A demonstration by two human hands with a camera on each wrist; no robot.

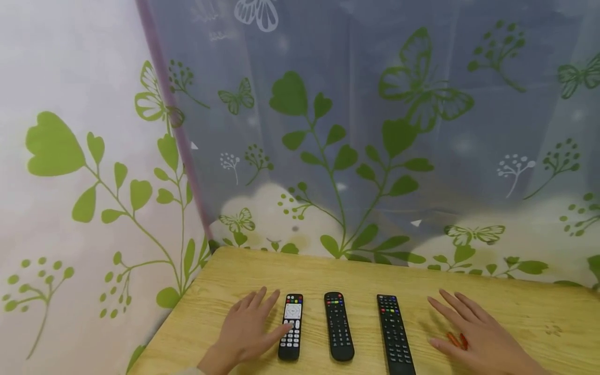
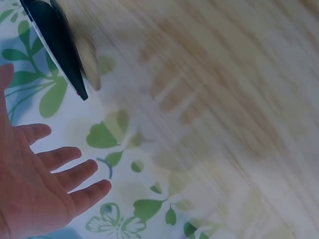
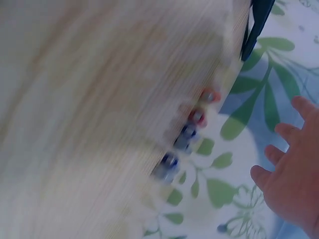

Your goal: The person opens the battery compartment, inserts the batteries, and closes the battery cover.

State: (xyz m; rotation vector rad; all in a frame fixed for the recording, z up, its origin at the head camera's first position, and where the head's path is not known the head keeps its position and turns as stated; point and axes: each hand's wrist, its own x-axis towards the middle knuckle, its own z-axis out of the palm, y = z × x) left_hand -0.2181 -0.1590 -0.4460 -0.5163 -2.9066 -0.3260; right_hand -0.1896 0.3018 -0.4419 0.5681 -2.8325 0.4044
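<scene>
Three black remote controls lie side by side on the wooden table: a left remote (image 1: 290,341) with white keys, a middle remote (image 1: 339,328) and a longer right remote (image 1: 396,333). My left hand (image 1: 248,328) is spread beside the left one, its thumb overlapping that remote's edge in the head view; the left wrist view shows the palm holding nothing. Right of the long remote, my right hand (image 1: 485,336) is spread too. Beside its thumb two small orange-red cylinders (image 1: 454,340) show. The right wrist view has several blurred small cylinders, battery-like, orange, red and blue (image 3: 189,131).
The table (image 1: 262,271) has a light wood-grain top. Behind it hangs a blue-grey cloth (image 1: 356,52) with green leaves and butterflies; a pale cloth (image 1: 61,219) with similar prints covers the left side.
</scene>
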